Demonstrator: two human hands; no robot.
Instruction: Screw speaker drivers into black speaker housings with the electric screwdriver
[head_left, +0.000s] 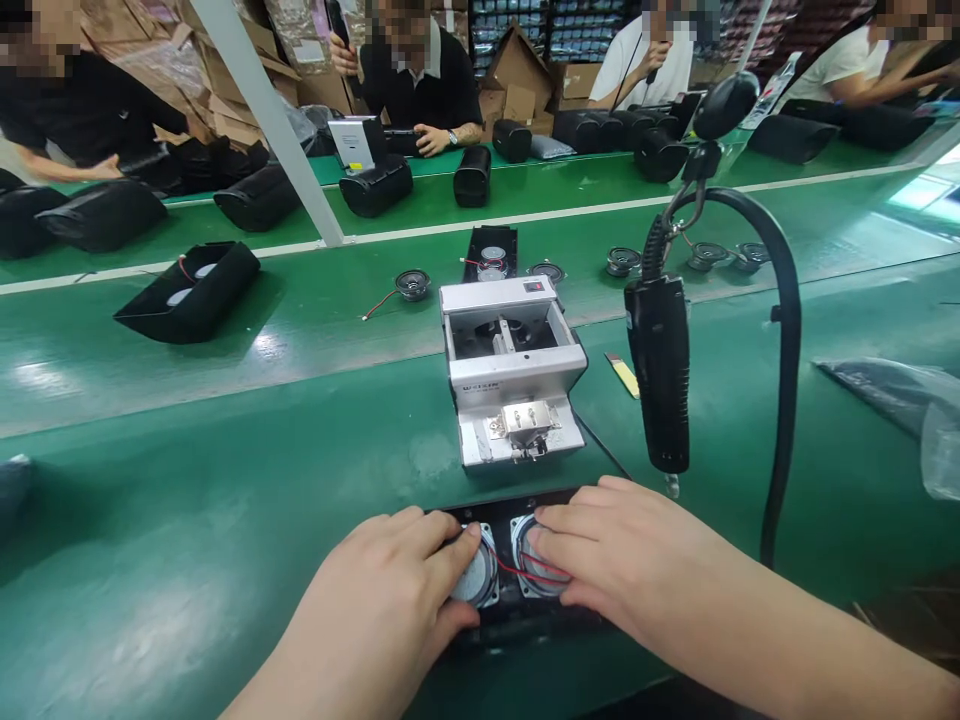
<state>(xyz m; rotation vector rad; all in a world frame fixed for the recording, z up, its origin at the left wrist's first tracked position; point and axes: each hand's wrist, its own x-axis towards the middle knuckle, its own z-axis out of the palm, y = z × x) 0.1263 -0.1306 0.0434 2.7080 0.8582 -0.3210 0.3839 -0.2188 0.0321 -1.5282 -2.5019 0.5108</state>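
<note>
A black speaker panel (pixel 506 598) lies on the green bench in front of me, with two round speakers seated side by side in it. My left hand (pixel 394 580) grips the left speaker (pixel 477 580), its index finger over the back and its thumb at the near side. On the right speaker (pixel 528 572), my right hand (pixel 619 545) rests with bent fingers on top and the thumb along the near edge. Thin red wires (pixel 517 570) run between the two speakers. Both panel ends are partly hidden under my hands.
Just beyond the panel stands a silver screw feeder (pixel 487 386). An electric screwdriver (pixel 658 375) hangs at right beside a curved black stand (pixel 787 400). A yellow tool (pixel 624 377) lies between. Loose speakers (pixel 412 285) and black housings (pixel 191 290) sit farther back; several people work opposite.
</note>
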